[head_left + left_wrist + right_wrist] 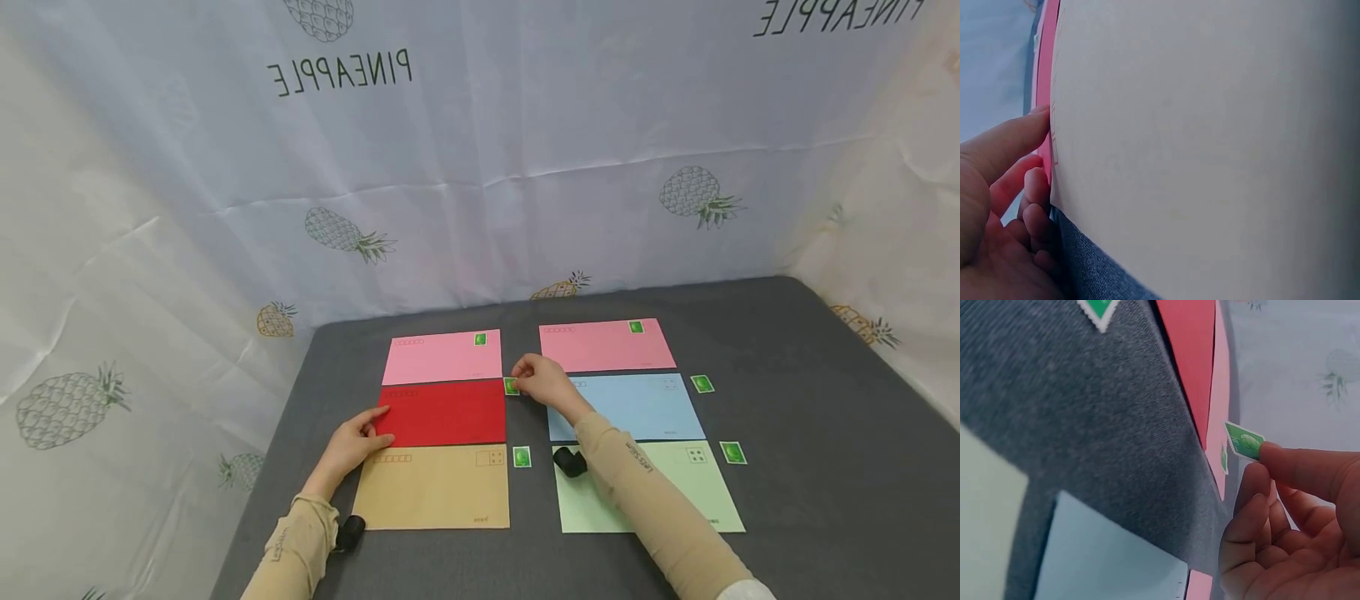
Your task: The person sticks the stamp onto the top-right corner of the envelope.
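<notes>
My right hand [546,381] pinches a small green stamp [1246,441] with a white perforated edge between thumb and index finger. It is off the table, near the right side of the red envelope [450,414]. My left hand [351,448] touches that envelope's left edge, thumb at the lower corner and index finger farther up. Its other fingers are loosely bent below the edge in the left wrist view. Above the red envelope lies a pink envelope [431,362] bearing a green stamp [480,340]; below it lies a tan envelope [427,492].
A second column holds another pink envelope [600,350] with a stamp [636,327], a blue envelope [637,408] and a light green envelope [675,479]. Loose stamps lie beside the tan envelope [522,457], the blue one [702,384] and the green one. Pineapple-print curtains surround the grey table.
</notes>
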A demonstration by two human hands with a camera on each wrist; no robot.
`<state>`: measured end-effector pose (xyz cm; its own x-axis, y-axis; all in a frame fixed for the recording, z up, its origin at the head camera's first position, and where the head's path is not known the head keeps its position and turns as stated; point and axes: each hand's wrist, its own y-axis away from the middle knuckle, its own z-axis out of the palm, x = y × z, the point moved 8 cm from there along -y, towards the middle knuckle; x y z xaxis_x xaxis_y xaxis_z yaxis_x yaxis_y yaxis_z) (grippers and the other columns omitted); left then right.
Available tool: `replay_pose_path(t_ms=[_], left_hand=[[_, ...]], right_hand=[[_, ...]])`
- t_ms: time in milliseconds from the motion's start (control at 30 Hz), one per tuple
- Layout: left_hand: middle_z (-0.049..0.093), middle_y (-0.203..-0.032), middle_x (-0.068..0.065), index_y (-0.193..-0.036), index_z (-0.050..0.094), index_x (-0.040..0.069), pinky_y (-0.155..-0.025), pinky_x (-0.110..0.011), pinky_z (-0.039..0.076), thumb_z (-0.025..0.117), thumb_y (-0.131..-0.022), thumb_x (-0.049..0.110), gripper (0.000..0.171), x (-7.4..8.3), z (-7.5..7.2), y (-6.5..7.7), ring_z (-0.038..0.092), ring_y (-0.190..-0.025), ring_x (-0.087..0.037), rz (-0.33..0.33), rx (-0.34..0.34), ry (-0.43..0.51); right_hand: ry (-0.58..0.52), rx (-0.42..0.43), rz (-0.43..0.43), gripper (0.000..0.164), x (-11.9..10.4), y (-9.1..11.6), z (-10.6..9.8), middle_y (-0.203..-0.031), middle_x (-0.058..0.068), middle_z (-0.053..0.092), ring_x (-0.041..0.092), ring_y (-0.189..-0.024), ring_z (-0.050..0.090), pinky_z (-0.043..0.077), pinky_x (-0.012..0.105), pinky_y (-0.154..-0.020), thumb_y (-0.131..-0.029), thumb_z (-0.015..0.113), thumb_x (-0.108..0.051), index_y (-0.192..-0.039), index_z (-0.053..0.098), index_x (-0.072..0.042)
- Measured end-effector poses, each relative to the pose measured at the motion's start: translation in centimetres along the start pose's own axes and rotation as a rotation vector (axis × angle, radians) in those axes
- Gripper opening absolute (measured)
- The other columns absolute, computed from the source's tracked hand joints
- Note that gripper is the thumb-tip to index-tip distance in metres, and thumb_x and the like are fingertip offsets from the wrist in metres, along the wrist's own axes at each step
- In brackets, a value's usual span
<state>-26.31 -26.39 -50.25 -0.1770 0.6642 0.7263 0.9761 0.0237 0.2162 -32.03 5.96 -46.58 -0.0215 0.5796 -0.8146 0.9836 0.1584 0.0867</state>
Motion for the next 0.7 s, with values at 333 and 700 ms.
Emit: replay_pose_path(t_ms=[333,700], left_hand=[[0.045,-0.068,0.000,-0.133,0.050,0.010,-0.057,-0.023,0.034,0.071,-0.081,0.020,0.058,0.2,-0.1,0.1,0.042,-0.063,-0.012,-0.001,-0.001,-0.008],[0.045,-0.069,0.000,-0.133,0.051,0.011,-0.058,-0.023,0.034,0.071,-0.081,0.021,0.057,0.1,-0.1,0.1,0.042,-0.064,-0.013,-0.002,0.000,-0.016]], right_hand=[[-0.036,-0.018,0.003,0.011,-0.9,-0.6,0.8,-0.081,0.006,0.061,0.015,-0.069,0.056,0.045,0.026,-0.063,-0.083,0.067,-0.014,-0.091,0.063,-0.008],[-0.074,-0.042,-0.011,0.012,-1.5,-1.4,2.3,-0.083,0.005,0.061,0.015,-0.071,0.056,0.046,0.026,-0.066,-0.083,0.068,-0.016,-0.091,0.063,-0.009]])
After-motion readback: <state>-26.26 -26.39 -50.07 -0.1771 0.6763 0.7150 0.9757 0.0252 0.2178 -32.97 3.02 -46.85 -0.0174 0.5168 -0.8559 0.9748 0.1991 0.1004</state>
